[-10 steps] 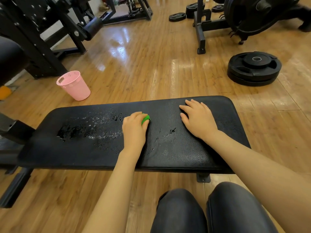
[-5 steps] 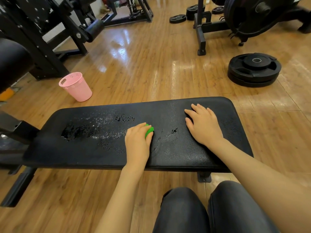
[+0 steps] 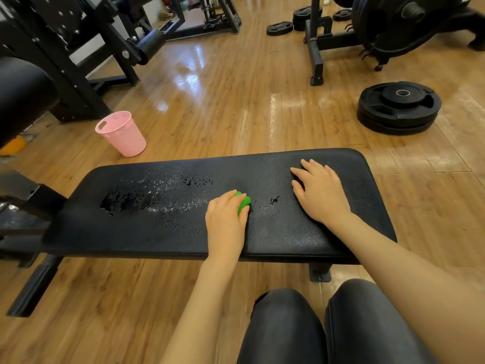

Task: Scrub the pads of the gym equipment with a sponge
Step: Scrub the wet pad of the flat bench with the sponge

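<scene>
- Left hand curled over green sponge, fingers grasping it, pressed down on pad near the middle.
- Sponge mostly hidden under the hand, only its right edge showing.
- Right hand laid flat on pad's right part, fingers released and spread, holding nothing.
- Wet patch with droplets spread left of the sponge; small streaks just right of it, between the hands.
- Knees in dark trousers seen below pad's near edge.
- Pink bin stood on floor beyond pad's left end.
- Stacked plates lay on floor far right, well apart.
</scene>
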The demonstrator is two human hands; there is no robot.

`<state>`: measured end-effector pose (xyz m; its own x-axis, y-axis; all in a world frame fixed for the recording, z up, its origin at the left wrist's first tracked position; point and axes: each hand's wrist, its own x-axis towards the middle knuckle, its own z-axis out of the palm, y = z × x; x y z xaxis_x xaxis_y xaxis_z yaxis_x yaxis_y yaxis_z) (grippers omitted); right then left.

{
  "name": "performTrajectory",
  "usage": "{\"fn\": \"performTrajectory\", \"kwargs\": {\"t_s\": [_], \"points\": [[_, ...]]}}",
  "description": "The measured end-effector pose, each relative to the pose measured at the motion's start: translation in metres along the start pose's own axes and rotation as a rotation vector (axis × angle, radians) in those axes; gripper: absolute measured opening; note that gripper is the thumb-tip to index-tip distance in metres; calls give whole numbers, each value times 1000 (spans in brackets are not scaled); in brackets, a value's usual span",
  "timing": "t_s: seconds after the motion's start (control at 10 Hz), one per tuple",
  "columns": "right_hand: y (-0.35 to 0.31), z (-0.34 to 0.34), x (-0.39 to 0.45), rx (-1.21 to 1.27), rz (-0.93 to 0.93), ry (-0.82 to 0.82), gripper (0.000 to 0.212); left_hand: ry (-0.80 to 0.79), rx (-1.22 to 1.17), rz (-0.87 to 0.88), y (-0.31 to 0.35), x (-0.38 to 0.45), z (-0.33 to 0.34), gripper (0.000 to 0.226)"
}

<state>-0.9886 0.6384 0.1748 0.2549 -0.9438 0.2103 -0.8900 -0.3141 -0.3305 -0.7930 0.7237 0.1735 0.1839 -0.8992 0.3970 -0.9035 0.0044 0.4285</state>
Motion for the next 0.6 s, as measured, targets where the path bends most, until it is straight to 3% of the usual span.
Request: {"fn": "performTrajectory", "kwargs": {"t_s": [0.4,0.6], "points": [[1,0,0,-7,-5,2,39,-138,-1,-79,13,51,12,24],[1,0,0,-5,-5,-5,40,-27,-31,3,9,5,7,24]]}}
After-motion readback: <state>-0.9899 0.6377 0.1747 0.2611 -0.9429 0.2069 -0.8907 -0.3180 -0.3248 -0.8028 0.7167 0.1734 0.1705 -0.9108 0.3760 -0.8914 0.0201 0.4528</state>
